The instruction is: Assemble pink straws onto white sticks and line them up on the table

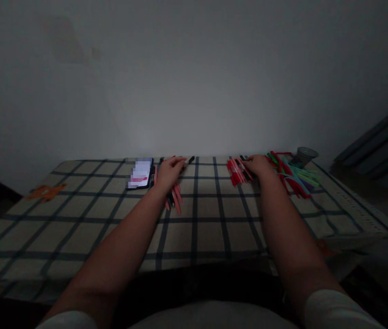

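Observation:
My left hand (169,172) is pinched on a pen with a black tip (189,161), held just above a small heap of pink and dark pens (176,200) on the checked cloth. My right hand (260,165) rests, fingers curled, on a bunch of red and black pens (237,171) further right. Whether that hand grips one of them is hard to see in the dim light.
A phone with a lit screen (140,173) lies left of my left hand. A pile of red, green and blue pens (295,177) and a grey cup (304,156) sit at the far right. An orange object (45,192) lies far left on the checked tablecloth (211,219).

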Demonstrator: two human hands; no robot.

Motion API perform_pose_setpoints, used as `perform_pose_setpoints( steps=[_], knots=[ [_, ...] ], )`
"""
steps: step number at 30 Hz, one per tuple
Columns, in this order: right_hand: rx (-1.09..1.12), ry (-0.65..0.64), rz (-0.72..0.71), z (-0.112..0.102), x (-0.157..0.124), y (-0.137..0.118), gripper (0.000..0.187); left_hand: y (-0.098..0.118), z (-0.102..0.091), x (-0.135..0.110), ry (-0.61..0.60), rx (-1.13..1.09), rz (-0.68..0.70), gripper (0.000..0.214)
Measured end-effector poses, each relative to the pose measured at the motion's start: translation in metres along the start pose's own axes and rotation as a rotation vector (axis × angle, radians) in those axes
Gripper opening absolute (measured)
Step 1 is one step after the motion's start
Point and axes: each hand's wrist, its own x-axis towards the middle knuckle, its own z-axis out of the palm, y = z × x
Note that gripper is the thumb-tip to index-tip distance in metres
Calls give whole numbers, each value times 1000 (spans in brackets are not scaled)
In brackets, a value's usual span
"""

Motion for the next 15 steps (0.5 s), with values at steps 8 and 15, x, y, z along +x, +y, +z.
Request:
perform_pose_setpoints(
  steps=[8, 15],
  knots=[
    [-25, 19, 6, -1, 1, 3, 28, 1, -22, 5, 76, 303, 38, 32],
    [-13, 100, 27, -3, -4, -3, 30, 8, -37, 4, 56, 771, -77, 34]
  ],
)
